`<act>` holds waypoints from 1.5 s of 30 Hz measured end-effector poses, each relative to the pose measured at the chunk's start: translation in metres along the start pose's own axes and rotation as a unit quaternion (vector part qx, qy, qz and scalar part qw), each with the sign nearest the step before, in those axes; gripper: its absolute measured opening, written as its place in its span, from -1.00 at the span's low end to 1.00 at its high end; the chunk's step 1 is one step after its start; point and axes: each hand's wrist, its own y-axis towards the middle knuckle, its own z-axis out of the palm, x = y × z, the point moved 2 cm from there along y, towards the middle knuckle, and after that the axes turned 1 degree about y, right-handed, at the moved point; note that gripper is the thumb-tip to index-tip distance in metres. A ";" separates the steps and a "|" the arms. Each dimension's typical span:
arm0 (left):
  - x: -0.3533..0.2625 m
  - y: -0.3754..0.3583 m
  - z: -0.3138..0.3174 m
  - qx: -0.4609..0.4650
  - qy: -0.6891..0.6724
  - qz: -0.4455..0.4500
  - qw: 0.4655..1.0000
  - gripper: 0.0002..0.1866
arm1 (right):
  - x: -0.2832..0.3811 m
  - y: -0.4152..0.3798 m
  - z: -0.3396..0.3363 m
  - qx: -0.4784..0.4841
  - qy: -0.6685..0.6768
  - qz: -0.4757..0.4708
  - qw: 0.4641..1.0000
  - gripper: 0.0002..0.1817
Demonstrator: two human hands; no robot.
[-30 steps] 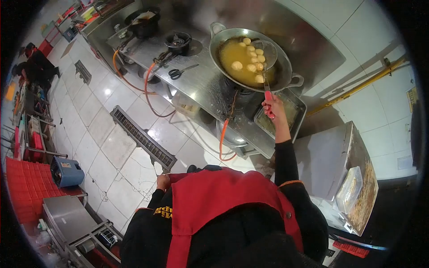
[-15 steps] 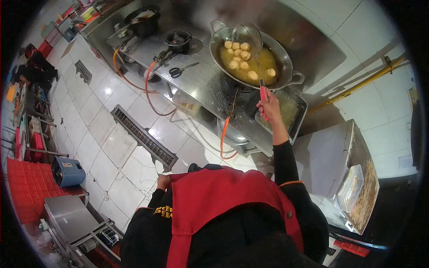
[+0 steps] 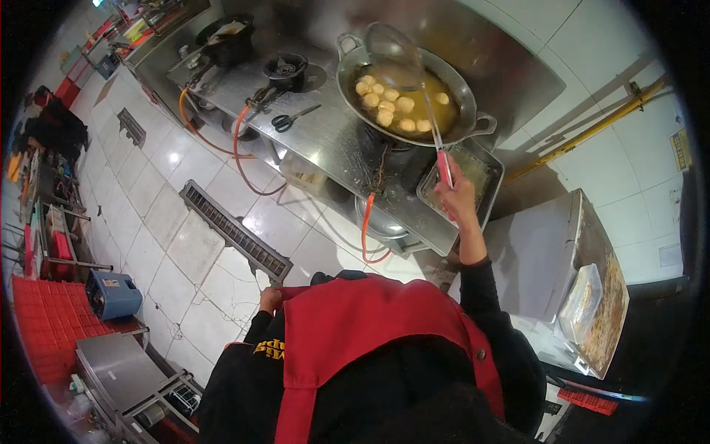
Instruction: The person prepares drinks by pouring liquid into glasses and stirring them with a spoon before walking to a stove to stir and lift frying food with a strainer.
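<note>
My right hand (image 3: 457, 194) is closed around the red handle of a wire skimmer (image 3: 436, 129). Its round mesh head hangs over the far left side of a large two-handled wok (image 3: 470, 111). Several pale golden fried balls (image 3: 404, 104) float in the wok's oil, mostly bunched toward the left and near side, while a single ball (image 3: 441, 98) sits apart at the right. Low in the view, my left hand (image 3: 271, 300) is closed at the edge of my red apron (image 3: 370, 318), its fingers partly hidden.
Left of the wok on the steel stove lie scissors (image 3: 294, 118), a bare burner (image 3: 285, 70) and a black pot (image 3: 225, 41). An oily tray (image 3: 481, 174) stands beside the wok. Orange gas hoses (image 3: 238, 144) hang in front. A white chest-like unit (image 3: 529, 251) stands at right.
The skimmer's head has risen and swung toward the wok's far left rim, away from the balls. The balls have drifted in the oil. My left hand stays at the apron.
</note>
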 end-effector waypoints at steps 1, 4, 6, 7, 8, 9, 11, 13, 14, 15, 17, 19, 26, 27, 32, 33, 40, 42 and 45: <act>0.002 0.003 0.002 -0.005 -0.019 -0.015 1.000 -0.62 | -0.006 0.005 -0.004 -0.001 0.000 0.001 1.000 -0.32; -0.006 -0.003 -0.007 0.000 0.018 0.017 1.000 -0.62 | -0.046 0.036 -0.019 -0.090 -0.112 -0.050 0.988 -0.35; -0.014 -0.013 -0.013 -0.008 0.016 0.011 1.000 -0.63 | -0.070 0.054 -0.033 -0.236 -0.312 -0.243 0.888 -0.36; -0.015 -0.014 -0.013 -0.016 0.014 0.005 1.000 -0.64 | -0.069 0.055 -0.040 -0.236 -0.312 -0.243 0.887 -0.36; -0.015 -0.015 -0.013 -0.016 0.014 0.005 1.000 -0.64 | -0.074 0.057 -0.047 -0.186 -0.265 -0.124 0.938 -0.36; -0.014 -0.016 -0.014 -0.004 0.036 0.030 0.999 -0.65 | -0.079 0.059 -0.051 -0.132 -0.212 -0.001 0.968 -0.36; -0.011 -0.016 -0.012 0.009 0.058 0.055 0.997 -0.66 | -0.067 0.047 -0.053 -0.096 -0.071 0.063 0.991 -0.39; -0.011 -0.017 -0.010 0.032 0.119 0.107 0.987 -0.68 | -0.059 0.036 -0.053 -0.060 0.072 0.128 0.987 -0.42; -0.005 -0.010 -0.005 0.032 0.120 0.107 0.986 -0.68 | -0.057 0.032 -0.052 -0.015 0.128 0.148 0.981 -0.41; -0.001 -0.002 0.001 0.029 0.116 0.103 0.987 -0.68 | -0.055 0.030 -0.051 0.029 0.183 0.167 0.968 -0.40; -0.008 -0.005 -0.003 0.026 0.113 0.100 0.988 -0.68 | -0.052 0.030 -0.048 0.056 0.215 0.183 0.958 -0.42; -0.010 -0.005 -0.003 0.004 0.087 0.057 0.995 -0.69 | -0.047 0.030 -0.042 0.084 0.245 0.196 0.946 -0.45; -0.011 -0.005 -0.003 -0.002 0.111 0.078 0.991 -0.68 | -0.042 0.037 -0.010 0.163 0.379 0.208 0.887 -0.59; -0.010 -0.005 -0.003 -0.005 0.105 0.084 0.991 -0.69 | -0.040 0.037 -0.005 0.169 0.393 0.206 0.880 -0.59; 0.001 -0.010 0.003 -0.022 0.130 0.113 0.985 -0.74 | -0.017 0.034 0.010 0.165 0.338 0.171 0.911 -0.51; 0.004 -0.007 0.004 -0.010 0.149 0.116 0.982 -0.76 | -0.013 0.033 0.013 0.154 0.317 0.162 0.922 -0.46; 0.010 -0.005 0.008 0.012 0.168 0.117 0.979 -0.78 | 0.007 0.020 0.025 0.068 0.037 0.097 0.992 -0.32; 0.008 -0.007 0.003 0.011 0.165 0.120 0.979 -0.77 | 0.033 0.008 0.021 0.042 -0.112 0.068 0.990 -0.32; 0.003 -0.010 0.000 0.009 0.125 0.086 0.988 -0.76 | -0.010 0.014 0.026 -0.023 -0.188 -0.161 0.969 -0.29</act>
